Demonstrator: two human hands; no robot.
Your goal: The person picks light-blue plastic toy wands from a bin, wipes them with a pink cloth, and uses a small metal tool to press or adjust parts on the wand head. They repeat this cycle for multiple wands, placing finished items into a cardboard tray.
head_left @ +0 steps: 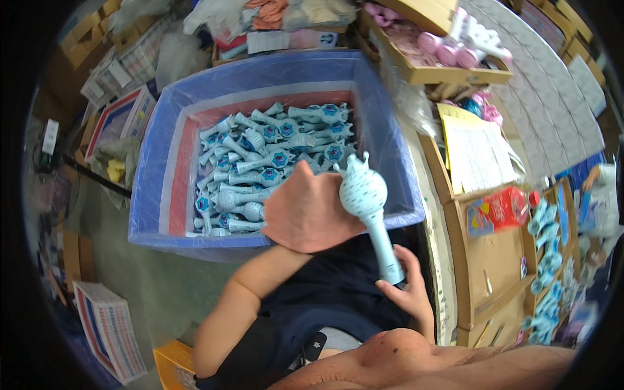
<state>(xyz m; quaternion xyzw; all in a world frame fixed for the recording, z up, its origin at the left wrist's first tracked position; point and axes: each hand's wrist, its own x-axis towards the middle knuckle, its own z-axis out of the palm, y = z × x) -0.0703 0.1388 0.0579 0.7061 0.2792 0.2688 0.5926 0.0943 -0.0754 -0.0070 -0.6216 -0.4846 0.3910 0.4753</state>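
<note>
Nearest item: right hand point(408, 286), low in the frame above the dark lap, fingers curled round the bottom end of the handle of a pale blue toy wand point(368, 207); its forearm enters from the lower right corner. The wand stands nearly upright, tilted slightly left, its rounded perforated head with small prongs uppermost, level with the front rim of the bin. Next: left hand point(305, 207), back toward the camera, wrist bent, lying against the left side of the wand head; its fingers are folded away from view, so how wide they stand cannot be told. The left forearm runs down-left to a bent elbow. Step in hand, as a judgement: one wand is held up by the handle while the other hand works at or checks its head; the next move appears to call for a steady hold on the handle and a careful touch at the prongs. Behind: large blue plastic-lined bin point(162, 149), holding a heap of like wands point(273, 156) with star-patterned heads. To the right: cardboard work surface point(494, 260) with more wands, a red packet point(504, 209) and a yellow sheet point(478, 153). Farthest: cardboard tray of pink parts point(435, 49).
</note>
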